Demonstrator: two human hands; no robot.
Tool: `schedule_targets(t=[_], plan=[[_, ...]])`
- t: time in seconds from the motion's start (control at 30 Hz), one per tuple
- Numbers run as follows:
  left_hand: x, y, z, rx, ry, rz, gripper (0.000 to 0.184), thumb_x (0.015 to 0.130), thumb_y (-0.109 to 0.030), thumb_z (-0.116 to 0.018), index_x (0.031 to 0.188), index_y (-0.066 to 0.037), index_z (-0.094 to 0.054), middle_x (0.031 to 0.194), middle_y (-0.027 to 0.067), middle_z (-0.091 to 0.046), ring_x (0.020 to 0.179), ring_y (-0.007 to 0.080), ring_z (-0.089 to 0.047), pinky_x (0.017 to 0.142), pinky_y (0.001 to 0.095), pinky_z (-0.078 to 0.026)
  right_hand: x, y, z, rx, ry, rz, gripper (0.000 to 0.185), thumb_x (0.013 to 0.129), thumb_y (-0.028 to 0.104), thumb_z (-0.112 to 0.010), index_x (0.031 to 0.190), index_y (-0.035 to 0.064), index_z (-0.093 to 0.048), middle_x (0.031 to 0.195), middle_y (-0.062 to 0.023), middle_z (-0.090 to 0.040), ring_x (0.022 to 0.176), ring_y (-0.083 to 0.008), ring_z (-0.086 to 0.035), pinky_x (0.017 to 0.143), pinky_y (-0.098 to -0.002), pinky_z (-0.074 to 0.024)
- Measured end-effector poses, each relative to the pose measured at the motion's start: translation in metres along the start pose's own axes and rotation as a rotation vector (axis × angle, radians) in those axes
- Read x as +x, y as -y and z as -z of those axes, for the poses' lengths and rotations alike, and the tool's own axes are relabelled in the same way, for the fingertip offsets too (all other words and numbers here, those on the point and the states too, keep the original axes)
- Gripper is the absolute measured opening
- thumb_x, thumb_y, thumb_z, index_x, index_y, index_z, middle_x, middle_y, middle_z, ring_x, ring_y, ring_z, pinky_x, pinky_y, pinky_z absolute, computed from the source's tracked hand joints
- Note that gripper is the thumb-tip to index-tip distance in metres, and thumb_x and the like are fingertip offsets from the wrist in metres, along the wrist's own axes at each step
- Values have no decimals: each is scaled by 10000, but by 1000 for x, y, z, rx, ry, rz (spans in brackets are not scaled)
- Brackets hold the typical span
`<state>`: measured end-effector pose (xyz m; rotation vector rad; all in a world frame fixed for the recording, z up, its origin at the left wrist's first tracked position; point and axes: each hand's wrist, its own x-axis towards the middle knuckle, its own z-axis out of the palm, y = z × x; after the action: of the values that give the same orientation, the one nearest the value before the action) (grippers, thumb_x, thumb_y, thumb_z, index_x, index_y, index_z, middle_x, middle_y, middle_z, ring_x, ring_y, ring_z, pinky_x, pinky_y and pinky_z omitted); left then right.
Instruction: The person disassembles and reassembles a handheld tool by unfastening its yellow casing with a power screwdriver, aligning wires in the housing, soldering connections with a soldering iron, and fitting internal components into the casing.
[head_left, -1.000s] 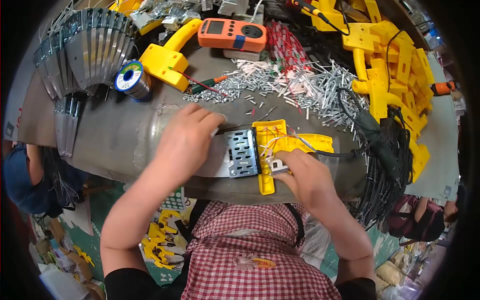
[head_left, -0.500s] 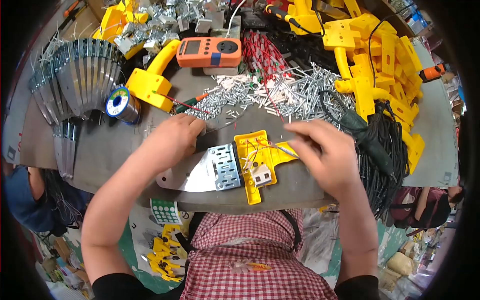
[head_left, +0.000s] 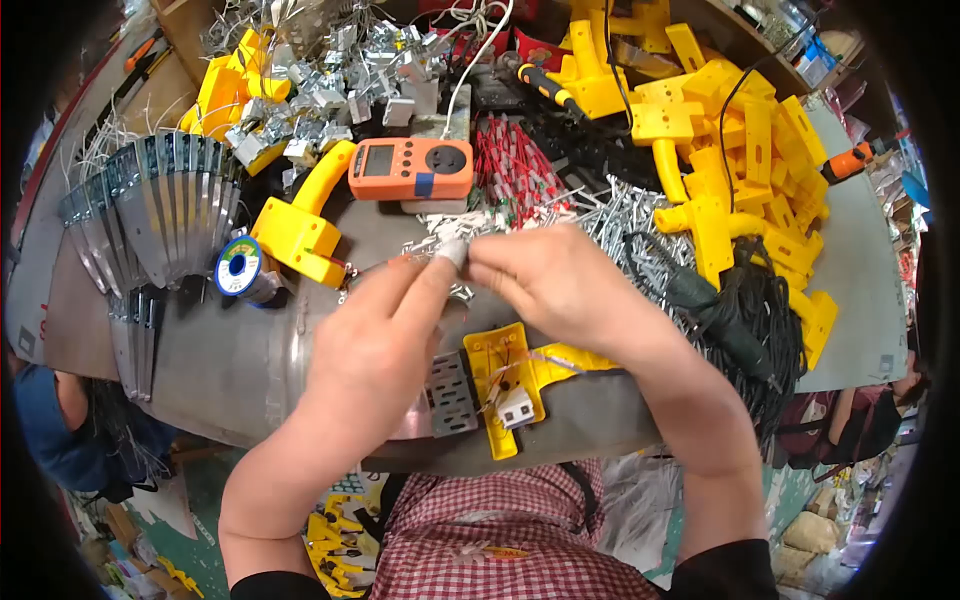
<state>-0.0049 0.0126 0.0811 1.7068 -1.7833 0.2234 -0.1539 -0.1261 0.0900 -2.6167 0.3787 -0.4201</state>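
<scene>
My left hand [head_left: 385, 325] and my right hand [head_left: 545, 275] meet above the middle of the bench, in front of a heap of screws [head_left: 610, 215]. Both have fingers pinched together at the tips; what lies between them is too small to make out. A pale grey covering [head_left: 453, 252] shows at my left fingertip. Below them lies an open yellow plastic housing [head_left: 505, 345] with thin wires and a white connector block [head_left: 515, 408] inside. The slotted metal plate [head_left: 452, 392] joins its left side, partly hidden behind my left hand.
An orange meter [head_left: 412, 168] stands at the back, beside red-wired parts [head_left: 510, 165]. A solder spool [head_left: 240, 268] and a yellow handle [head_left: 300, 235] sit left, near fanned metal blades [head_left: 180, 205]. Yellow housings [head_left: 745, 120] and black cables [head_left: 765, 320] pile up right.
My hands have come together at the middle, the left moving right and the right moving left. The view has shifted, so the bench things sit lower in it.
</scene>
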Motion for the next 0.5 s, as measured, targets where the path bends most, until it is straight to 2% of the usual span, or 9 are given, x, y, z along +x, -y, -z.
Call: schedule_targets(t=[0.07, 0.1, 0.17, 0.23, 0.3, 0.37, 0.43, 0.47, 0.5], plan=[[2, 3, -8, -48, 15, 9, 379, 647, 47, -620, 1013, -53, -621, 965, 112, -626, 845, 299, -625, 683, 355, -515, -3, -6, 7, 214, 45, -35, 152, 878, 183, -592, 937, 49, -633, 746, -119, -647, 676, -270, -633, 619, -341, -495], [3, 9, -8, -75, 27, 22, 352, 667, 38, -628, 1008, -50, -618, 903, 104, -633, 799, 296, -629, 663, 360, -514, -2, -19, 12, 195, 45, -28, 152, 878, 183, -592, 937, 49, -633, 746, -119, -647, 676, -270, -633, 619, -341, -495], [0, 9, -13, -106, 38, 41, 326, 687, 29, -637, 1004, -47, -615, 840, 97, -640, 753, 292, -632, 643, 364, -513, 6, -50, 17, 489, -22, -486, 227, 901, 221, -591, 1029, 35, -614, 742, -77, -653, 677, -204, -636, 585, -313, -477], [-3, 1, -19, -350, 31, 141, 247, 723, 14, -646, 960, -52, -622, 765, 93, -612, 681, 286, -614, 609, 376, -506, 29, -111, 3, 901, -314, -641, 373, 904, 261, -611, 1178, 16, -548, 832, -80, -652, 750, -156, -631, 600, -261, -468], [-5, -2, -21, -416, 45, 157, 186, 739, -7, -661, 916, -55, -631, 743, 89, -589, 678, 281, -600, 606, 372, -494, 58, -127, -2, 1117, -574, -582, 488, 891, 253, -637, 1278, 6, -473, 908, -108, -645, 801, -153, -626, 636, -234, -470], [-8, 2, -20, -459, 80, 95, 185, 719, -19, -683, 895, -58, -644, 757, 88, -587, 679, 271, -587, 592, 356, -474, 77, -128, 2, 1069, -697, -562, 488, 883, 231, -651, 1281, 9, -476, 957, -117, -644, 830, -150, -619, 683, -242, -483], [-11, 5, -21, -499, 116, 132, 178, 698, -25, -700, 868, -54, -655, 745, 73, -557, 680, 244, -562, 595, 332, -445, 84, -138, 7, 926, -732, -396, 448, 878, 201, -654, 1252, 6, -506, 996, -111, -646, 853, -159, -622, 710, -262, -491], [-13, 6, -22, -518, 109, 132, 175, 691, -23, -701, 859, -52, -660, 737, 65, -542, 680, 233, -553, 603, 325, -437, 81, -145, 15, 695, -685, -406, 416, 870, 186, -660, 1229, 19, -534, 1016, -88, -648, 865, -145, -612, 730, -258, -485], [-14, 7, -23, -537, 97, 130, 172, 684, -20, -702, 849, -51, -664, 729, 57, -526, 680, 222, -544, 610, 319, -429, 76, -158, 15, 375, -800, -217, 325, 817, 203, -700, 1105, 74, -622, 807, -83, -646, 722, -121, -583, 679, -247, -468]])
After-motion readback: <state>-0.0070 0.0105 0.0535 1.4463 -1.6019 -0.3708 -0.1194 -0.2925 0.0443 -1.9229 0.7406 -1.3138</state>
